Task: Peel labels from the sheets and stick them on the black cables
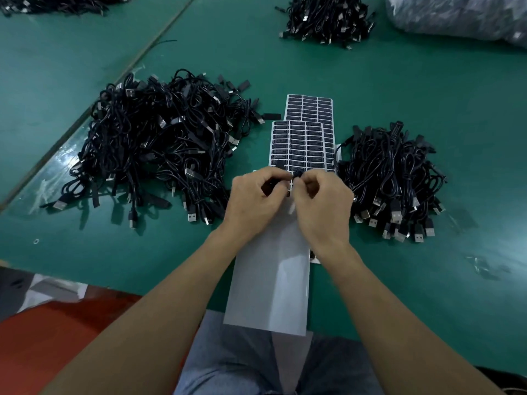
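The label (297, 174), a small black strip, is pinched in the fingertips of the right hand (322, 203) just over the near end of the front sheet (296, 143). The left hand (255, 198) meets it there, fingers curled round a dark piece that looks like a cable (270, 184) (the knuckles hide too much to say which part of it). The label probably weighs next to nothing and is limp and tacky on one face, so it is best held by a corner or edge with the glue kept off the skin; left slack, it may fold onto itself. The cable is likely light, thin and floppy with a stiffer plug, and gripping it close to the spot to be wrapped should stop it swinging. A second sheet (310, 108) lies partly under the first, further off, and a blank backing (271, 280) runs back beneath the wrists. Heaps of cables flank the sheets on the green bench (427, 81): a large left pile (159, 143) and a smaller right pile (390, 178). A far pile (328, 18) and a plastic bag (456, 15) sit near the back edge.
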{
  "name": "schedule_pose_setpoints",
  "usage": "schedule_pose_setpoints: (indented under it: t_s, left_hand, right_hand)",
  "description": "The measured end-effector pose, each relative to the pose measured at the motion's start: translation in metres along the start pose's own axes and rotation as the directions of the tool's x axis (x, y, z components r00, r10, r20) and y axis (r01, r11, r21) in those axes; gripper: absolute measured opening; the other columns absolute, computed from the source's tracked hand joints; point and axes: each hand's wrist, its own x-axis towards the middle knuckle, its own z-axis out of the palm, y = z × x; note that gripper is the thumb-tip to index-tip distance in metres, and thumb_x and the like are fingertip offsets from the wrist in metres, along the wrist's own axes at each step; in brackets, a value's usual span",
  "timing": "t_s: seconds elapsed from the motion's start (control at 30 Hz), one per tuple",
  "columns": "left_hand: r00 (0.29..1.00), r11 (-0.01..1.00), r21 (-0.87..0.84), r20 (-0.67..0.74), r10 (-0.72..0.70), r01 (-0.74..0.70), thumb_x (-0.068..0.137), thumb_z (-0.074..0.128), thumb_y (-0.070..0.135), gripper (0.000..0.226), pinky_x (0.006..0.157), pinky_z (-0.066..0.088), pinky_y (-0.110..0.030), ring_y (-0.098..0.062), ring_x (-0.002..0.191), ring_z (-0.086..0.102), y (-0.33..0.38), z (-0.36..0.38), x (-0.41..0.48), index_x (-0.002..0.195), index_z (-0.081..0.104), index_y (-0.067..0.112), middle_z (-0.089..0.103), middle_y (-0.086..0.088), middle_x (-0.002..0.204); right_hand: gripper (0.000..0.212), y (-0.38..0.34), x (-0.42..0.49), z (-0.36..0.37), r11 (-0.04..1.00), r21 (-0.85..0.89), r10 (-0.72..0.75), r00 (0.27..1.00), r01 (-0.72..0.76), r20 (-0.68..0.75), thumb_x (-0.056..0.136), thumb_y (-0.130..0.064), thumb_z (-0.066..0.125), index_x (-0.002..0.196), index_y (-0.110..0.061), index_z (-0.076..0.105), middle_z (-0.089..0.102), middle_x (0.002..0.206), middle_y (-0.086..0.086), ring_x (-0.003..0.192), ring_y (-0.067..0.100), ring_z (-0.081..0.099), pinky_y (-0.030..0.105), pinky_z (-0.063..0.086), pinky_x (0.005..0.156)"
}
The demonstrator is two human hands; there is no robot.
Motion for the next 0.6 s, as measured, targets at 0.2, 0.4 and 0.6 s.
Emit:
schedule_pose_setpoints:
  t_s: [0.2, 0.4, 0.6]
  left_hand:
    - [0.991, 0.998, -0.032, 0.123, -0.058, 0.062, 0.098, 0.064, 0.020, 0.035, 0.074, 0.058, -0.034, -0.010, 0.076, 0.072, 0.003, -0.008, 0.007, 0.124, 0.050, 0.039, 0.074, 0.010, 0.081]
    - [0.952, 0.969, -0.141, 0.261, -0.160, 0.202, 0.097, 0.064, 0.014, 0.021, 0.070, 0.058, -0.029, -0.011, 0.070, 0.074, 0.009, -0.011, 0.010, 0.105, 0.061, 0.033, 0.077, 0.006, 0.081]
    - [0.920, 0.956, -0.218, 0.379, -0.104, 0.198, 0.099, 0.058, 0.008, 0.032, 0.070, 0.058, -0.029, -0.011, 0.068, 0.067, 0.004, -0.014, 0.005, 0.087, 0.074, 0.034, 0.071, -0.003, 0.076]
  right_hand:
    - [0.020, -0.002, 0.002, -0.006, 0.834, 0.512, 0.193, 0.978, -0.205, 0.078, 0.096, -0.018, 0.063, 0.077, -0.025, 0.063, 0.059, 0.066, -0.011, 0.061, 0.007, 0.051, 0.024, 0.046, 0.059]
    - [0.016, 0.006, 0.000, -0.006, 0.746, 0.607, 0.194, 0.962, -0.273, 0.195, 0.100, -0.011, 0.056, 0.085, -0.011, 0.060, 0.060, 0.063, -0.004, 0.055, 0.010, 0.053, 0.022, 0.047, 0.051]
    - [0.015, 0.012, 0.000, -0.004, 0.747, 0.598, 0.165, 0.952, -0.290, 0.256, 0.101, -0.010, 0.055, 0.086, -0.011, 0.058, 0.065, 0.065, -0.004, 0.060, 0.010, 0.061, 0.024, 0.054, 0.063]
